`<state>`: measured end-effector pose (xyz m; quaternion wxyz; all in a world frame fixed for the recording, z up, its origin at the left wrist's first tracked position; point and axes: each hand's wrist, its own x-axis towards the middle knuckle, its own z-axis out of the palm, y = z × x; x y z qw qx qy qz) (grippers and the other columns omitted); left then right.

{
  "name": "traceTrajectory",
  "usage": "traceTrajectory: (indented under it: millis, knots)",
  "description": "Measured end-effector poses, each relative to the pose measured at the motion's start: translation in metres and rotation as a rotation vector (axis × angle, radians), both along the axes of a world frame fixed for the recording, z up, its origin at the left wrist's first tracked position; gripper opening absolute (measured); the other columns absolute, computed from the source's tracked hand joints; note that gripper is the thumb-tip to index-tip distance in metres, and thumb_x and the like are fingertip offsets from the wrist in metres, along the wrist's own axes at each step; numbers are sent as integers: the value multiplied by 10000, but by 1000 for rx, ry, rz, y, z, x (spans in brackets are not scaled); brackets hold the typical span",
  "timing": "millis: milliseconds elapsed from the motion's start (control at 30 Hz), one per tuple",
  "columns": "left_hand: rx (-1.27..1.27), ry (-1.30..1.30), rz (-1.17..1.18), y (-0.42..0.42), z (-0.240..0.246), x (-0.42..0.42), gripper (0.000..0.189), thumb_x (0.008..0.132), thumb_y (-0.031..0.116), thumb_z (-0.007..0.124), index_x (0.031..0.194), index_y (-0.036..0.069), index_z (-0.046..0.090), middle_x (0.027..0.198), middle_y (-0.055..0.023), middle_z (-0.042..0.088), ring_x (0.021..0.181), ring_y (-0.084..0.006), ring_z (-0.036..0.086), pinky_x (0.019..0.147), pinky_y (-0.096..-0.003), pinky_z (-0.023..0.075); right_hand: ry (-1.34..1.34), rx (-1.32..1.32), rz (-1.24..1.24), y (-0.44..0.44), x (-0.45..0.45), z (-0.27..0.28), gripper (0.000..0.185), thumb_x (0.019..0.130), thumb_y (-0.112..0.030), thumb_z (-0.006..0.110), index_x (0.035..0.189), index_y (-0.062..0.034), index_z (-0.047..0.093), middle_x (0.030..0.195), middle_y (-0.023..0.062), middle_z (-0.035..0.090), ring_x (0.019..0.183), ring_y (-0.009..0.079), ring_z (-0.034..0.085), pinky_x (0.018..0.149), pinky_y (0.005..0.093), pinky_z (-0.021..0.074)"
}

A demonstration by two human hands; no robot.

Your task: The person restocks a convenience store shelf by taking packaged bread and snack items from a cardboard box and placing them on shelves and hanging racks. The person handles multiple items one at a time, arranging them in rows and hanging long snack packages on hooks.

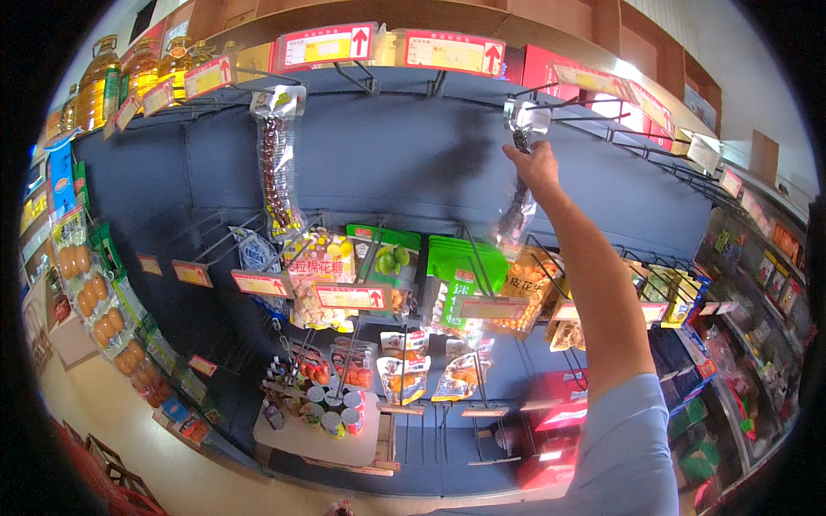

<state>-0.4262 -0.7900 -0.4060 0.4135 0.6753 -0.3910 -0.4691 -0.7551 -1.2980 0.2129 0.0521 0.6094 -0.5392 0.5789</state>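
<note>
My right hand [541, 169] reaches up to the top row of metal hooks. It grips the upper part of a long, narrow clear plastic pack [516, 206] with dark contents, perhaps sausage or dried meat. The pack's silvery top is close to a hook [548, 88]; I cannot tell if it still hangs there. A similar long pack [279, 164] with reddish-brown contents hangs farther left. Below the held pack are green snack bags [464, 271] and an orange bag of coated nuts [530, 284]. My left hand is out of view.
Price-tag holders [455, 53] stick out along the top hooks. Oil bottles [100, 84] stand at upper left. A strip of packed eggs [97, 303] hangs at left. Cups [332, 422] sit on a low board [284, 442]. Shelves [755, 361] run down the right.
</note>
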Motion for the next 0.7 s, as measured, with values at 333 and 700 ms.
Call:
traceTrajectory:
  millis: [333,700]
  knots:
    - [-444,-27,-177,-43,170,-44,196,968,159,619,1152,91,611,690,39,482,620,-70,458,529,-271,420,92,-18,-6,47,4,2,897,755,-539,811,1280,118,497,1160,259,650,1119,348,628,987,429,476]
    - [-551,-10,-504,-118,328,-97,202,895,170,758,1051,50,711,936,-18,724,830,-68,657,748,-257,535,365,665,1046,322,16,-174,849,853,-468,759,1447,31,412,1380,241,541,1246,344,570,989,438,507]
